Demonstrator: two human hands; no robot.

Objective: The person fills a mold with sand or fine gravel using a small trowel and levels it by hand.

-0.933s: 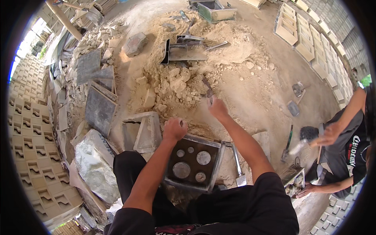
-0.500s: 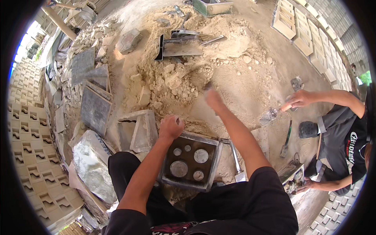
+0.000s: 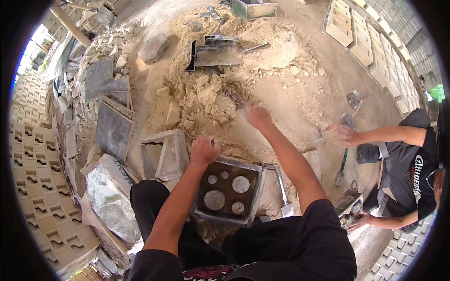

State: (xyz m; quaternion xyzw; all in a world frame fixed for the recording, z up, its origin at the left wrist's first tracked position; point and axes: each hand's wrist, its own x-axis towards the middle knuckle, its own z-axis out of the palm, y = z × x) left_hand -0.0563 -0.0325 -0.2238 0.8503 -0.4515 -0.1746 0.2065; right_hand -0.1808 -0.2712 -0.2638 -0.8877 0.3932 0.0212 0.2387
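Observation:
In front of me sits a square metal mold (image 3: 257, 199) with several round discs (image 3: 214, 200) of differing size on its dark inner face. My left hand (image 3: 205, 151) is closed in a fist at the mold's far left corner; whatever its fingers wrap is hidden. Beyond the mold, my right hand (image 3: 258, 116) grips a trowel, its blurred grey blade (image 3: 233, 99) against the heap of pale sandy material (image 3: 206, 91). A second trowel-like tool (image 3: 287, 209) with a metal handle lies right of the mold.
At right, a co-worker's blurred hand (image 3: 346, 136) is by a small blade (image 3: 317, 134); their other hand (image 3: 360, 221) touches another mold (image 3: 348, 210). A shovel (image 3: 218, 58) lies on the heap. Left are flat dark slabs (image 3: 114, 131), a broken block (image 3: 172, 157) and a white sack (image 3: 110, 199).
The trowel in my right hand has swung left toward the lumpy part of the heap. My left hand stays put. The co-worker's upper hand has moved left and nearer.

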